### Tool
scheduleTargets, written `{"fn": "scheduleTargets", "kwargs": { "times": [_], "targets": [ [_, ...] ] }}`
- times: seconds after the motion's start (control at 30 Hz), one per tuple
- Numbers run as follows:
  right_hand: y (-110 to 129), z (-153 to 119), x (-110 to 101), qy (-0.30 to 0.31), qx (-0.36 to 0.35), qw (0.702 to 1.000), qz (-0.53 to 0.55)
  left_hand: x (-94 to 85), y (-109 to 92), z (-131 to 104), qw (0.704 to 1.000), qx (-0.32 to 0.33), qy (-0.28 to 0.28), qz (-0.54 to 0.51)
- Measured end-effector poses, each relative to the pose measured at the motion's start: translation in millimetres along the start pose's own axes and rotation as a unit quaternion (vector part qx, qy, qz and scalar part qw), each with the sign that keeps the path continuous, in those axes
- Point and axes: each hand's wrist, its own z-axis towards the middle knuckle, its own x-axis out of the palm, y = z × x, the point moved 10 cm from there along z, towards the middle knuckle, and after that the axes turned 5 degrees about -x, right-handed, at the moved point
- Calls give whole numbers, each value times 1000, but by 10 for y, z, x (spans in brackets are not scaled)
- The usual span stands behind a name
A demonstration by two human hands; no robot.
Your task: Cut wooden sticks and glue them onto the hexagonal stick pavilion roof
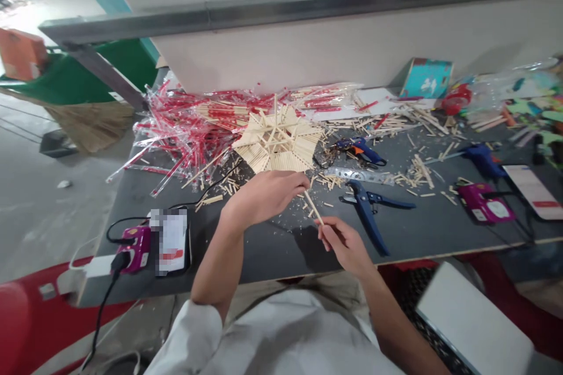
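Between my hands runs a thin pale wooden stick point(314, 207). My left hand point(281, 192) is closed on its upper end, just in front of a star-shaped piece made of many wooden sticks point(278, 139). Lower and to the right, the fingers of my right hand point(345, 243) pinch the stick's other end. The star piece lies on the dark table point(272, 258), its front edge partly hidden by my left hand. Right of my right hand rests a blue cutter point(369, 217) with its handles spread.
Red-and-clear plastic packets point(185, 135) pile up at the back left. Cut stick pieces point(422, 173) are scattered about. Two glue guns point(363, 151) point(484, 159), a ruler point(360, 176), phones point(173, 240) point(534, 190) and purple power blocks point(136, 249) point(486, 202) lie on the table.
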Motion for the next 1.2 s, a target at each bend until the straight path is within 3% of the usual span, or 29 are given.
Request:
{"fn": "scheduleTargets", "kwargs": {
  "times": [0.17, 0.27, 0.4, 0.53, 0.63, 0.73, 0.83, 0.97, 1.1, 1.2],
  "targets": [
    [7, 122, 9, -44, 10, 999, 28, -79, -41, 61, 998, 24, -51, -20],
    [80, 273, -21, -51, -3, 999, -10, -274, 0, 30, 987, 17, -143, -63],
    [257, 474, -13, -58, -49, 997, 11, -585, 180, -123, 947, -15, -300, -112],
    [368, 572, 0, -62, -99, 993, 2, -728, 279, -227, 925, -21, -367, -99],
    [270, 571, 13, -52, -102, 993, -7, -718, 283, -205, 938, -11, -340, -66],
    [148, 522, 53, -33, -108, 994, -12, -504, 227, -75, 977, 21, -204, -51],
    [87, 477, 111, -10, -114, 992, -54, -273, 182, 1, 994, 37, -88, -44],
    [18, 476, 120, 0, -93, 996, -17, -263, 180, 35, 995, 17, -94, -27],
    [31, 494, 133, 11, -116, 993, -11, -426, 169, -16, 987, 13, -147, -61],
    [-17, 513, 190, 26, -110, 994, 8, -446, 158, -58, 988, 33, -128, -77]
  ]
}}
